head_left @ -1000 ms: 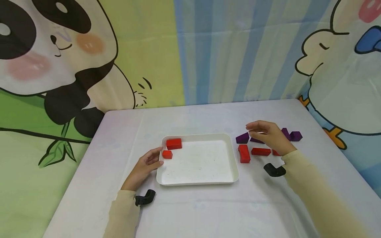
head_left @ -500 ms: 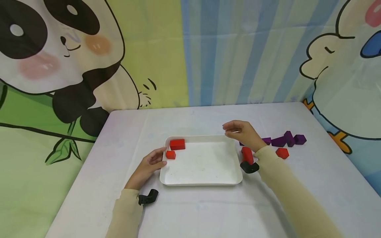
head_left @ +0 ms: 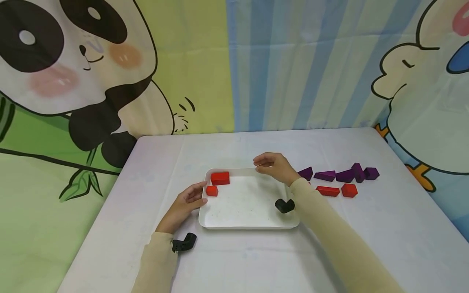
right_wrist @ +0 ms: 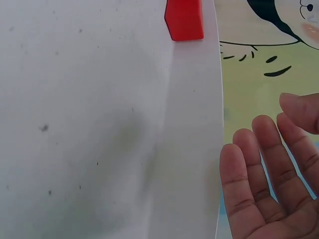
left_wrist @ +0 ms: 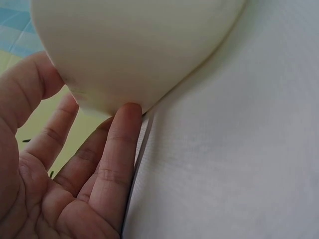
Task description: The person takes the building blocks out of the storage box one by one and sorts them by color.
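My left hand [head_left: 185, 205] rests against the left side of a white tray [head_left: 249, 227], fingers loosely bent. In the left wrist view, fingertips [left_wrist: 130, 112] touch the outer wall of the tray [left_wrist: 129, 55]. My right hand [head_left: 274, 166] hovers over the tray's far edge, fingers relaxed with nothing between them; the right wrist view shows them spread [right_wrist: 271, 169] beside the rim. A larger red block [head_left: 220, 178] and a smaller red block [head_left: 212, 191] lie in the tray's far left corner.
Right of the tray lie a flat red block [head_left: 327, 191] and a red hexagonal block [head_left: 349, 190]. Behind them runs a row of several purple blocks [head_left: 345, 176]. My right forearm partly hides another red piece. A printed cloth [head_left: 205, 69] hangs behind the table.
My right hand has moved left from above the loose blocks to the tray's far edge, uncovering purple and red blocks. The left hand stays at the tray; the view has shifted slightly.
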The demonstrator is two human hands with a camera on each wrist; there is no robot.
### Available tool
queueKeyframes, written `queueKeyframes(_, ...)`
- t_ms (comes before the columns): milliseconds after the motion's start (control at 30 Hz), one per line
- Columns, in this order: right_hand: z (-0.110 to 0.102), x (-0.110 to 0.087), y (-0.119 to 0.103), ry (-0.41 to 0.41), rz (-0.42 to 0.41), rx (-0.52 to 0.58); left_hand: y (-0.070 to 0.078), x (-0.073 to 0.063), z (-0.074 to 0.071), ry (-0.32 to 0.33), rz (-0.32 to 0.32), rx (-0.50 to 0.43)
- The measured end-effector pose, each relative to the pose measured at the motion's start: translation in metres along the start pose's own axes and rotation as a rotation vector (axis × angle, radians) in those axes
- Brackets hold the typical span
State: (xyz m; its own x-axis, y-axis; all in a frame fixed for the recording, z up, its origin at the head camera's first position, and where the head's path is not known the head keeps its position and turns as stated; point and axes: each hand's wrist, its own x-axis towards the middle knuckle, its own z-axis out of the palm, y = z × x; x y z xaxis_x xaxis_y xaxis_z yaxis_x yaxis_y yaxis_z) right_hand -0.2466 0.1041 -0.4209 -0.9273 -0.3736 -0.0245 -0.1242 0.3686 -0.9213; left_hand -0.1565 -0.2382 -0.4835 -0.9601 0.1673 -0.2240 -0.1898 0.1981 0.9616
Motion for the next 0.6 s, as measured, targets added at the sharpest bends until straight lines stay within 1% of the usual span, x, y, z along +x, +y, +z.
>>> queueKeyframes(133,0.014,0.006,-0.004,-0.032,0.013,0.024,0.0,0.0,0.0,0.001,0.0,-0.001)
queueKeyframes(367,0.037,0.015,-0.009,-0.067,0.019,0.02,0.001,0.0,0.001,0.015,-0.019,0.009)
queueKeyframes(600,0.056,0.02,-0.01,-0.097,0.089,0.004,0.003,-0.002,0.002,0.015,-0.014,0.007)
